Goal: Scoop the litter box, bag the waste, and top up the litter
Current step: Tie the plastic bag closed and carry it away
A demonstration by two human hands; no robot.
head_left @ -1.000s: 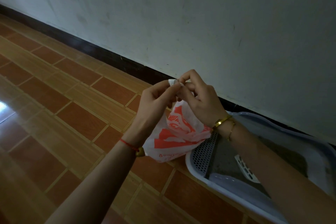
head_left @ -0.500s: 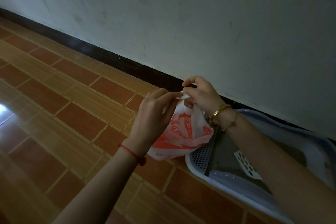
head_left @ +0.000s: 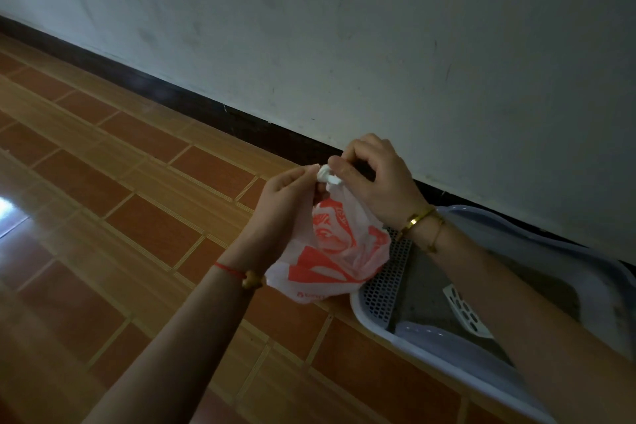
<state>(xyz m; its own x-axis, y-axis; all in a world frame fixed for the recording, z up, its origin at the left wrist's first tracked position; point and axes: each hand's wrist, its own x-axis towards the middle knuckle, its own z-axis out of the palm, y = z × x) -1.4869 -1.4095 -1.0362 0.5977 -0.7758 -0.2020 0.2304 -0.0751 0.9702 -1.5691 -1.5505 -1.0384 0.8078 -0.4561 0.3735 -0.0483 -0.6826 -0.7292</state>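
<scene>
Left hand (head_left: pixel 282 206) and right hand (head_left: pixel 377 182) are clamping fingers (head_left: pixel 299 177) on the twisted neck of the bag (head_left: pixel 330 255), seemingly knotting waste in, at ten o'clock of the litter box (head_left: pixel 444 348).

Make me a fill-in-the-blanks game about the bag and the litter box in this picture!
The left hand and right hand pinch the ___ of the plastic bag. The white scoop lies ___ the litter box. The gold bangle sits on the ___ wrist. The string bracelet on the other wrist is ___.
Missing words: top; inside; right; red.
</scene>
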